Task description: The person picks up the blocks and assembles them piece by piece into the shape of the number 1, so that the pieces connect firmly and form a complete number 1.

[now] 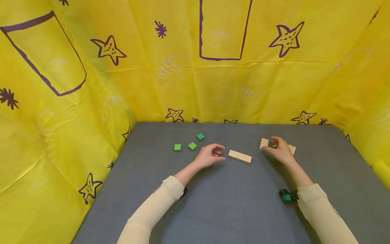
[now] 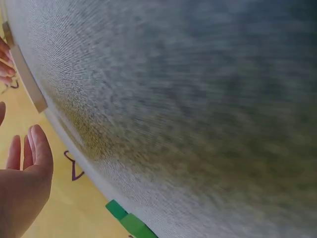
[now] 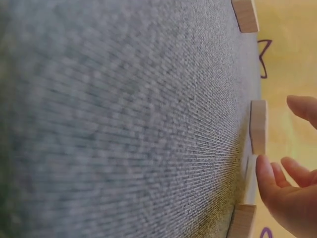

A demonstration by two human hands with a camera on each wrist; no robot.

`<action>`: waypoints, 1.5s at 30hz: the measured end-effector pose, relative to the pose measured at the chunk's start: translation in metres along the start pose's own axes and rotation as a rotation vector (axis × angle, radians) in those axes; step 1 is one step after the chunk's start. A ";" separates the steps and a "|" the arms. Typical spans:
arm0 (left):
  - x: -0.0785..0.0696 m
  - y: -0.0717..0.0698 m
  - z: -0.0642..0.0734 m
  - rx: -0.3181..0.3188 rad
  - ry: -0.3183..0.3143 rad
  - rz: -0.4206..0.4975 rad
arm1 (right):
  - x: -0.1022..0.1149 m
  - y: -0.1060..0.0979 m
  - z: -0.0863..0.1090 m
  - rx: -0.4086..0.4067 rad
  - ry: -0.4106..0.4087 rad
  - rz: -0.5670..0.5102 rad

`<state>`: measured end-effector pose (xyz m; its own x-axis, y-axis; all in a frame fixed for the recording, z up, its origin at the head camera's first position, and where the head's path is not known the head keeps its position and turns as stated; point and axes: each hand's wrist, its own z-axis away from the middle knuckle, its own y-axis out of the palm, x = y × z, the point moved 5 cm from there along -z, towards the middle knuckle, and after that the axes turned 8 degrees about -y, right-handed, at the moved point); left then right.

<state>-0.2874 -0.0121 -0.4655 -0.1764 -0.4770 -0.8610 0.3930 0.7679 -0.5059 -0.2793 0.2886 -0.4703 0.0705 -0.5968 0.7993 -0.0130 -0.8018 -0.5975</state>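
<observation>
My left hand [image 1: 210, 155] hovers with loosely bent, spread fingers just left of a long wooden block [image 1: 239, 157]. Nothing lies between its fingers and thumb; in the left wrist view the block [image 2: 28, 79] sits apart from the fingertips. To the right, my right hand [image 1: 281, 150] is over the table between a small wooden block [image 1: 263, 144] and another wooden block [image 1: 291, 149], which it partly covers. Its thumb overlaps the small block in the head view. From the right wrist, thumb and fingers stand apart beside the small block [image 3: 258, 128], holding nothing.
Three small green tiles [image 1: 192, 146] lie left of my left hand. A grey cloth-like surface covers the table [image 1: 237, 196]. Yellow patterned sheeting [image 1: 182, 88] rises along the back and both sides. Dark bands with devices [image 1: 286, 195] sit at the wrists.
</observation>
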 end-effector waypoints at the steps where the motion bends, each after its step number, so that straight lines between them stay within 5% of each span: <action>1: 0.000 0.002 -0.002 0.003 -0.001 -0.008 | -0.001 0.000 -0.001 -0.001 0.000 0.006; 19: 0.000 0.015 -0.028 0.024 -0.077 -0.129 | -0.003 0.007 -0.013 0.020 -0.009 0.112; 45: -0.005 0.031 -0.041 0.090 -0.003 -0.326 | -0.004 0.009 -0.015 0.033 -0.028 0.174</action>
<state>-0.3111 0.0313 -0.4790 -0.3033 -0.6924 -0.6546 0.3943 0.5342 -0.7477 -0.2950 0.2829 -0.4778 0.0979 -0.7248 0.6819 0.0057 -0.6848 -0.7287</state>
